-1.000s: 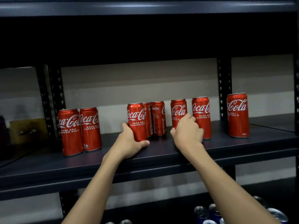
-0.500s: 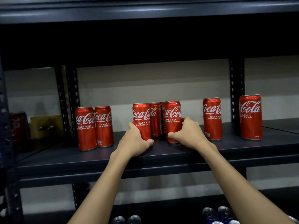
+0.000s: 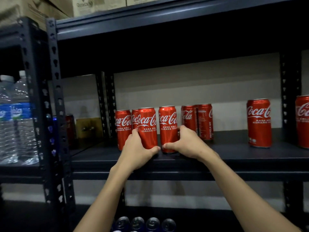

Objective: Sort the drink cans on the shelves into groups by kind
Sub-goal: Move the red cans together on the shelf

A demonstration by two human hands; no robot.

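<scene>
Both hands grip upright red Coca-Cola cans on the dark shelf (image 3: 234, 153): the left hand (image 3: 137, 148) wraps one can (image 3: 147, 128), the right hand (image 3: 189, 143) wraps its neighbour (image 3: 167, 128), just beside it. More red cans stand left, behind and farther right (image 3: 259, 123). Water bottles (image 3: 15, 121) sit on the adjoining rack.

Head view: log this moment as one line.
left hand grips red can | right hand grips red can | both upright on shelf | pair beside left cluster
</scene>
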